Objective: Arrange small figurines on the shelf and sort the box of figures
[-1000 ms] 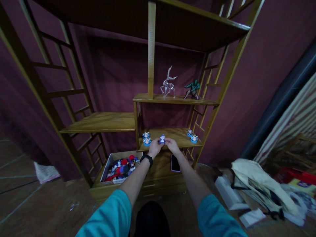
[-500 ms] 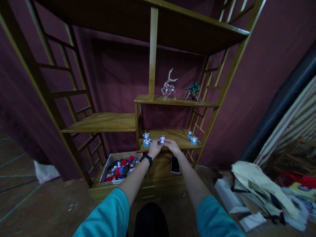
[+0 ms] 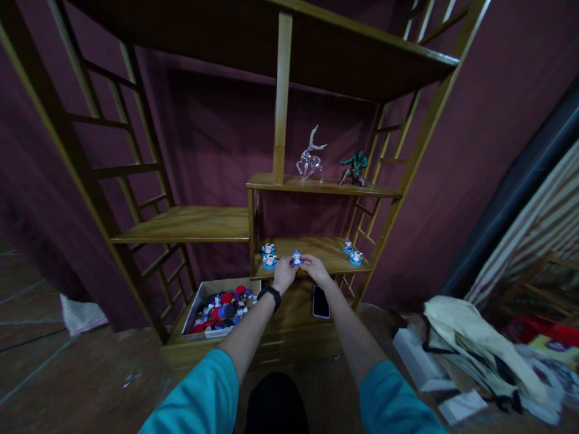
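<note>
A small purple-and-white figurine [image 3: 296, 258] is upright at the front of the lower right shelf [image 3: 312, 246]. My left hand [image 3: 284, 272] grips it from the left and my right hand [image 3: 313, 267] from the right, fingertips closed at its base. Whether the base touches the wood I cannot tell. Just left of my left hand, two blue-and-white figurines stand one behind the other, the front one [image 3: 270, 260] and the back one [image 3: 268, 249]. Toward the shelf's right end are another blue-based figurine [image 3: 355, 258] and a smaller one [image 3: 348, 246].
Below left, a white box [image 3: 192, 310] holds several mixed figurines. A phone [image 3: 321, 302] lies on the bottom board. Above stand a clear deer ornament [image 3: 310, 160] and a green-cloaked figure [image 3: 355, 167]. A wooden post [image 3: 281, 96] divides the shelves. Cloth [image 3: 474, 337] is piled at right.
Both hands stay on the purple-and-white figurine, which appears turned slightly and a little lower. The other figurines have not moved.
</note>
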{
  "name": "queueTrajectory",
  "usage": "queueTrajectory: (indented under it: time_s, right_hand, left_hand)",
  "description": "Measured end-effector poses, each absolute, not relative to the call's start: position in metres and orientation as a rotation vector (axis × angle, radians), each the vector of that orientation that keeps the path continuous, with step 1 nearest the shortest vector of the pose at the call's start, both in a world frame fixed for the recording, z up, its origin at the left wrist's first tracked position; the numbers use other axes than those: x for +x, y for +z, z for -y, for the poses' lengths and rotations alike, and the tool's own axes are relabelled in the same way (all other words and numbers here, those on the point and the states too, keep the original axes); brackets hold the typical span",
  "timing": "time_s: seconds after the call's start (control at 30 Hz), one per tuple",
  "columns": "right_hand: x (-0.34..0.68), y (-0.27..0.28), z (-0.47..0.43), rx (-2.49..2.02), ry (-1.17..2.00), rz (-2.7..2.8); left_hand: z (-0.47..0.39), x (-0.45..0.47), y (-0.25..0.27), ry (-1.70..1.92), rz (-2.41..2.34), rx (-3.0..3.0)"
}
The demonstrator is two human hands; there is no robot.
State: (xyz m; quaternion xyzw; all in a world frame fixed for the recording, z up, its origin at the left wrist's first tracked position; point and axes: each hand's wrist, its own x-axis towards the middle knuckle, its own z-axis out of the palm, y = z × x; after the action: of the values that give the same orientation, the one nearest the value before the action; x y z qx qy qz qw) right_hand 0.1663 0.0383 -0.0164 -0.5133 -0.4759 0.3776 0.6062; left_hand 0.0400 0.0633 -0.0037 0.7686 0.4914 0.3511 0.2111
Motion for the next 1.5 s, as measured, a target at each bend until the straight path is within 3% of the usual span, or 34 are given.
queueTrajectory:
  time_s: [1.5]
  right_hand:
    - [0.157, -0.016, -0.041, -1.311, 0.749, 1.265]
  left_hand:
    - [-0.063, 0.039, -0.02, 1.296, -1.197, 2.003]
